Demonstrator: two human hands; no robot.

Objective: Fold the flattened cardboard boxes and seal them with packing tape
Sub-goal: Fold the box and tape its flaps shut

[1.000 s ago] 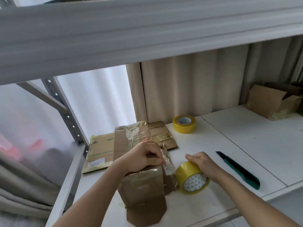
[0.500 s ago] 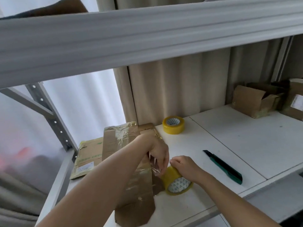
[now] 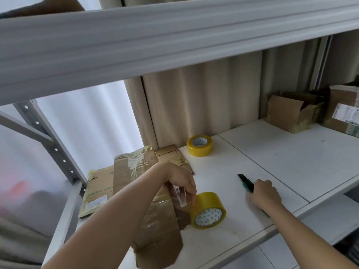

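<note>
A brown cardboard box (image 3: 155, 230), wrapped in shiny old tape, stands on the white shelf (image 3: 291, 156) in front of me with a flap hanging over the front edge. My left hand (image 3: 182, 183) rests on its top and pinches a strip of clear tape (image 3: 180, 197) that runs to the yellow tape roll (image 3: 208, 210) lying beside the box. My right hand (image 3: 264, 195) has its fingers curled over the green and black utility knife (image 3: 245, 181) on the shelf. Flattened cardboard boxes (image 3: 101, 189) lie behind the box at the left.
A second yellow tape roll (image 3: 200, 145) stands near the beige curtain at the back. An open cardboard box (image 3: 287, 113) and a labelled parcel (image 3: 343, 111) sit at the far right. A thick grey shelf beam (image 3: 174, 41) crosses overhead; a perforated steel post (image 3: 50, 144) stands at the left.
My right hand has let go of the tape roll and moved right onto the knife. My left hand still pinches the tape strip at the box.
</note>
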